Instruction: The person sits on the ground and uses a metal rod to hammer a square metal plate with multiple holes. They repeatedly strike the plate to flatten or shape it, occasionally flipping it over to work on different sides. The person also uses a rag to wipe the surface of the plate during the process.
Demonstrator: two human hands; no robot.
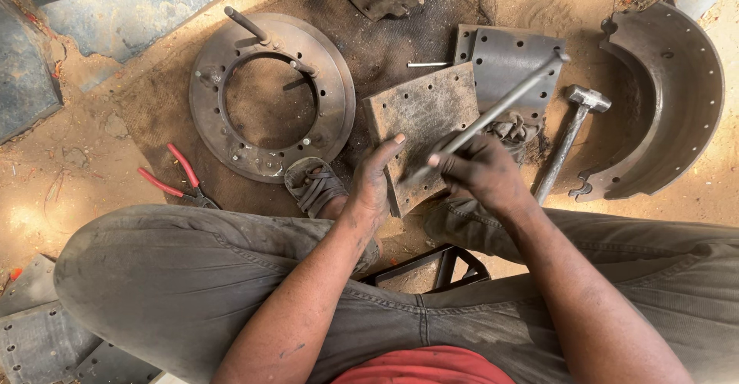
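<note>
My left hand (375, 180) grips the near left edge of a worn brake lining pad (422, 114) with rows of holes, thumb on top. My right hand (481, 170) is closed around a long thin metal rod (508, 100) whose lower tip rests on the pad and whose far end points up to the right. A second grey lining piece (508, 54) lies behind the pad. My sandalled foot (312, 186) sits just left of the pad.
A round steel plate (271, 95) with a bolt lies to the left. Red-handled pliers (175, 180) rest on the sand. A hammer (568, 136) and a curved brake shoe (666, 99) lie at right. More lining pieces (35, 338) are at lower left.
</note>
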